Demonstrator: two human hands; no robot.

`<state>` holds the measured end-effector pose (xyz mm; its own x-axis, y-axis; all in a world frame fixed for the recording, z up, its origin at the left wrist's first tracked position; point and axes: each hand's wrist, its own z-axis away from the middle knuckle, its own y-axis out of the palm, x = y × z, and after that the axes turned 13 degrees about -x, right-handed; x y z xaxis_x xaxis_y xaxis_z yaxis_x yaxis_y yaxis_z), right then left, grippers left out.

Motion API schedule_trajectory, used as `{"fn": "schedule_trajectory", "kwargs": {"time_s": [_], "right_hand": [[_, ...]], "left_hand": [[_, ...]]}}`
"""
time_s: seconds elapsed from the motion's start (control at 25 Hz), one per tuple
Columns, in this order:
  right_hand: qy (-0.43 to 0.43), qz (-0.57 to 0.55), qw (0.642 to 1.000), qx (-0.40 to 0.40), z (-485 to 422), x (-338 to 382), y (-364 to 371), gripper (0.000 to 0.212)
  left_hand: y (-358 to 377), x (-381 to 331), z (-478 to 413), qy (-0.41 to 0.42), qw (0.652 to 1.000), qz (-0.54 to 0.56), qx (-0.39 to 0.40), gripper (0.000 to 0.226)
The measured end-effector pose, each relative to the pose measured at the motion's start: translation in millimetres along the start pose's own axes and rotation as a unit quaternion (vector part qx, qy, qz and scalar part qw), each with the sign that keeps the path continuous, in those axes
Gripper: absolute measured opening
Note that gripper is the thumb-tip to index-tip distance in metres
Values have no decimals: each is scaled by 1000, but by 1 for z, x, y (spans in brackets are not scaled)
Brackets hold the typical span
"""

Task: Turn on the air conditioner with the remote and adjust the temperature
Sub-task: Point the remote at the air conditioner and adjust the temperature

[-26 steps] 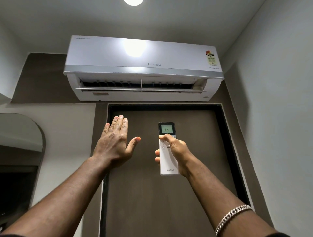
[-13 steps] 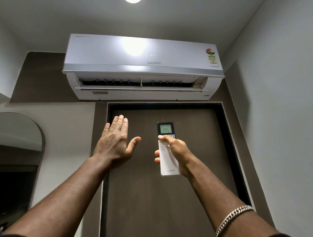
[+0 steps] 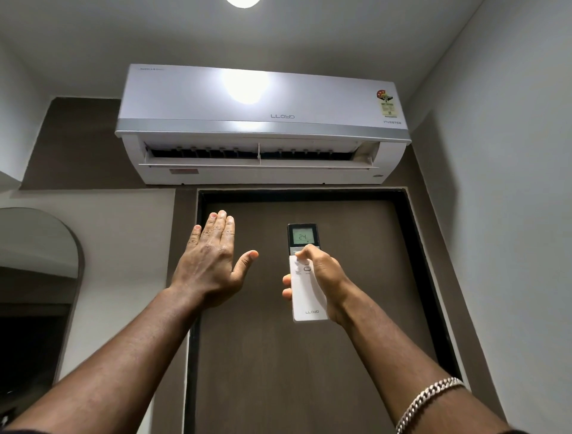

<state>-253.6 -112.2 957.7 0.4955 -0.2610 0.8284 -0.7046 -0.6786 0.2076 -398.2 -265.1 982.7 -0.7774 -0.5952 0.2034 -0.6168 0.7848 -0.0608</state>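
A white wall-mounted air conditioner [image 3: 263, 124] hangs above a dark brown door, and its bottom flap is swung open. My right hand [image 3: 322, 278] holds a white remote [image 3: 306, 294] upright, pointed at the unit. The thumb rests on the buttons just under the small screen, which reads 24. My left hand [image 3: 213, 260] is raised flat beside the remote, palm toward the unit, fingers together and thumb spread, holding nothing.
The brown door [image 3: 294, 371] with its black frame fills the wall below the unit. An arched mirror [image 3: 37, 278] is on the left wall. A plain wall closes in on the right, and a ceiling light [image 3: 243, 1] shines above.
My right thumb has shifted slightly up the remote, closer to the screen. The view has tilted a little. My left hand stays raised in the same place.
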Motion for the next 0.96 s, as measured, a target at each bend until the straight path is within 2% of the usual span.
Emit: {"fn": "schedule_trajectory", "kwargs": {"time_s": [0.2, 0.96], "right_hand": [[25, 4, 999, 37, 1, 3, -2, 32], [3, 16, 999, 46, -2, 3, -7, 38]], "left_hand": [[-2, 1, 0, -1, 1000, 2, 0, 88], [-7, -5, -2, 1, 1000, -1, 0, 85]]}}
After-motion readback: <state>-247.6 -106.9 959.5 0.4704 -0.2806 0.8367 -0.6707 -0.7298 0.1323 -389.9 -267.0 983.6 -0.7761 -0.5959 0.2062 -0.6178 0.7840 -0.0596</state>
